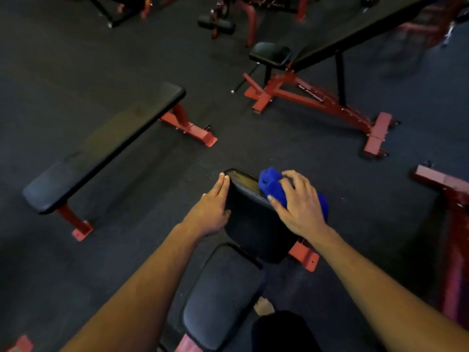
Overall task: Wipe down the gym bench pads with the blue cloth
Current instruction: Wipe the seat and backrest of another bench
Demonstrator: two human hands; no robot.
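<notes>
Flat bench point(101, 148) far left. Left hand point(212, 209), fingers straight, rests against back pad's point(251, 219) left edge. Right hand point(299, 201), fingers spread, presses cloth point(271, 185) on pad's far right edge. Seat pad point(223, 295) nearer.

Both forearms are bare from the lower edge of the view up to the wrists, with no sleeve, watch or band showing on either. The left hand point(212, 208) and the right hand point(299, 201) wear no gloves, and no ring can be made out on the fingers point(278, 203). Just below the right forearm, a dark, black-looking trouser leg point(281, 331) shows. Just above it is a bare foot point(264, 306), without shoe or sock.
</notes>
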